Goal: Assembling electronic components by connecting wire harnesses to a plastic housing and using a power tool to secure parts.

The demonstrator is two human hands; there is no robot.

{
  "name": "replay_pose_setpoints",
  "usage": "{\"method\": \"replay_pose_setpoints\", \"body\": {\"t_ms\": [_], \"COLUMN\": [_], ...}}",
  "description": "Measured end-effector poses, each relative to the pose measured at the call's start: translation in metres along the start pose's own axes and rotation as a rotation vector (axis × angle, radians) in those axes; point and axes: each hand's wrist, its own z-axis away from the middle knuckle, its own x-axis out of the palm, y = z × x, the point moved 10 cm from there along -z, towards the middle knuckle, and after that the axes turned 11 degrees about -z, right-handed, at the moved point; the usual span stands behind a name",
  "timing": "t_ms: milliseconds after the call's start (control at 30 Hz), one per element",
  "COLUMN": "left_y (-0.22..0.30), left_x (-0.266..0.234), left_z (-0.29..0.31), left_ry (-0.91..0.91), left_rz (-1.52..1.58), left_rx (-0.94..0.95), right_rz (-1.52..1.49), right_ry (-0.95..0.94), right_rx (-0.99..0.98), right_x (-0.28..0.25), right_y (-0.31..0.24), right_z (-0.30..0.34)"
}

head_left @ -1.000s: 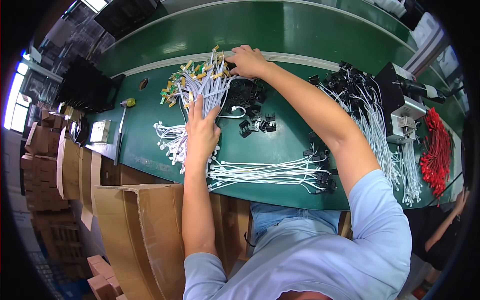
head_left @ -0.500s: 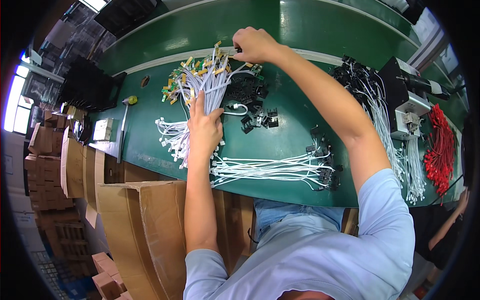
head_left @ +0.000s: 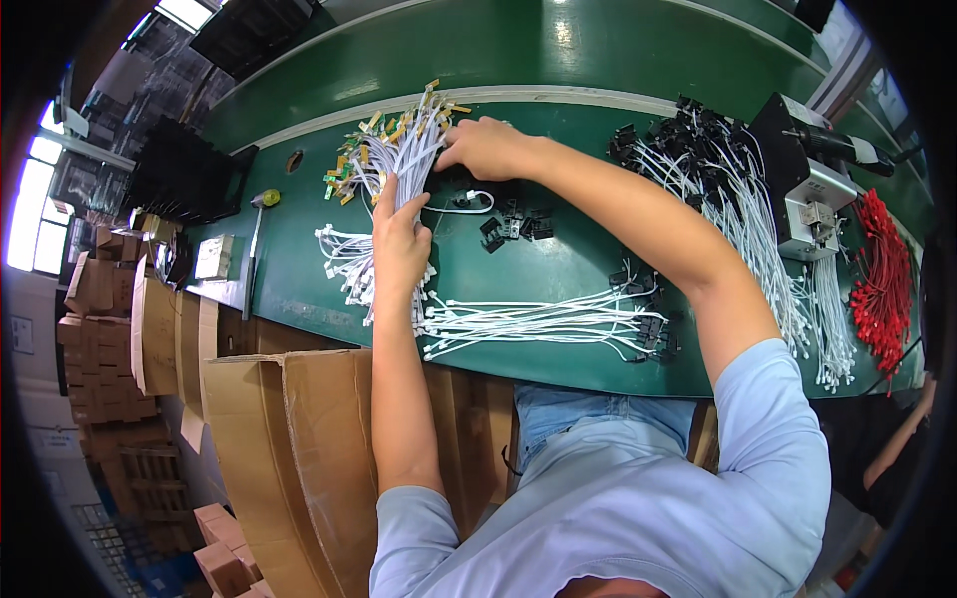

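Observation:
A thick bundle of white cables [head_left: 409, 164] with small yellow and green tabs at its far end lies on the green worktable. My left hand [head_left: 401, 249] rests across the bundle's near part, fingers stretched along it and the thumb apart. At the bundle's right edge is my right hand [head_left: 493, 148], its fingers bent and the tips against the cables; what they hold, if anything, is hidden. Just below it a single white cable [head_left: 469, 207] curves out in a loop. Small black plastic clips [head_left: 513, 227] lie to the right, partly under my right hand and forearm.
White cables with black ends [head_left: 538, 321] lie along the near edge. At right are another black-ended cable pile [head_left: 743, 209], a grey bench machine [head_left: 802, 194] and red cables [head_left: 879, 289]. A yellow-headed hammer [head_left: 264, 201] lies left. An open carton [head_left: 299, 399] stands below the table.
My right hand has come down and toward me from beyond the bundle's far end to its right side. My left hand stays on the bundle.

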Motion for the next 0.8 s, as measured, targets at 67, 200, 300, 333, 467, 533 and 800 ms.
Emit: {"method": "replay_pose_setpoints", "body": {"t_ms": [67, 200, 300, 333, 467, 533, 800], "left_y": [-0.002, -0.010, -0.015, -0.015, -0.010, -0.013, -0.037], "left_x": [-0.003, -0.007, -0.007, -0.009, -0.014, -0.011, -0.008], "left_z": [-0.001, -0.006, -0.007, -0.006, -0.004, -0.004, -0.003], "left_ry": [0.003, 0.020, 0.015, 0.029, 0.027, 0.030, 0.018], "left_rz": [0.010, 0.046, 0.062, 0.071, 0.039, 0.026, 0.133], "left_rx": [-0.008, -0.037, -0.059, -0.066, -0.063, -0.072, -0.179], "right_rz": [0.039, 0.092, 0.136, 0.157, 0.208, 0.219, 0.070], "right_ry": [0.019, 0.040, 0.073, 0.086, 0.097, 0.109, -0.222], "right_rx": [0.021, 0.070, 0.057, 0.028, -0.035, -0.069, 0.077], "right_x": [0.005, 0.007, 0.006, 0.005, 0.003, -0.002, 0.014], "right_y": [-0.005, -0.009, -0.009, -0.012, -0.011, -0.009, -0.024], "right_z": [-0.006, -0.014, -0.019, -0.020, -0.028, -0.034, -0.060]}}
